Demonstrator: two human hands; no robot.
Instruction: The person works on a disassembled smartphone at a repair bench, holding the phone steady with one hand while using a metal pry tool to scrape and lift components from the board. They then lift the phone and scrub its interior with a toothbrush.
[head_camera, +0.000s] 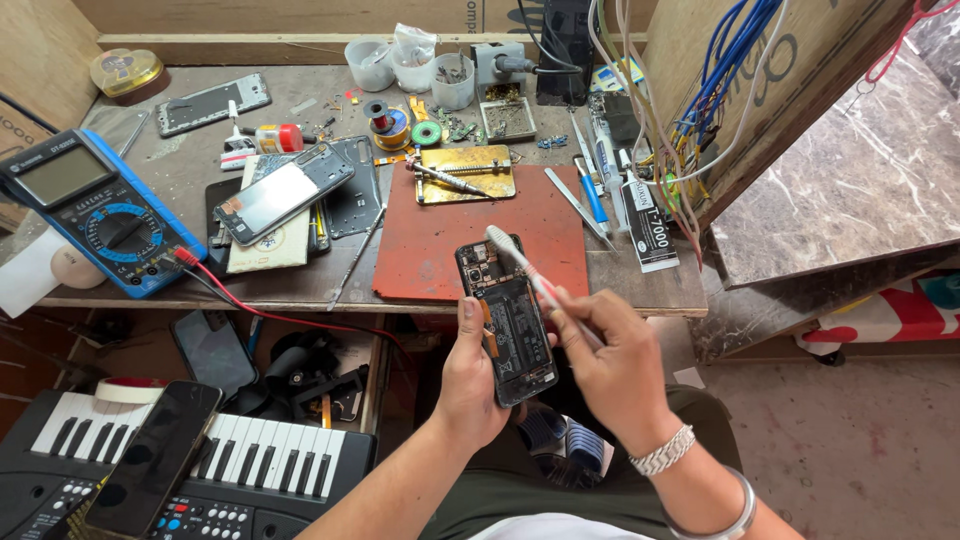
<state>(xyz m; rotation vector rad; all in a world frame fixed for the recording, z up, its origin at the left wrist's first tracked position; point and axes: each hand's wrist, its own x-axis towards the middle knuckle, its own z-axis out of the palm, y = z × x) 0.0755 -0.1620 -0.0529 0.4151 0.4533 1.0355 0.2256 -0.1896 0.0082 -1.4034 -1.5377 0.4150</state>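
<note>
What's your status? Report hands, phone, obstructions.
Left hand grips opened phone from below, back cover off. Right hand holds toothbrush, bristles over phone's top end. Both above red mat; nothing in between.

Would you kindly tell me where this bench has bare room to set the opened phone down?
The red rectangular mat is mostly bare below the brass holder plate. The wooden strip between the silver phone frame and white plastic cups is fairly open. Around the blue multimeter and stacked phone parts it is crowded.
</note>
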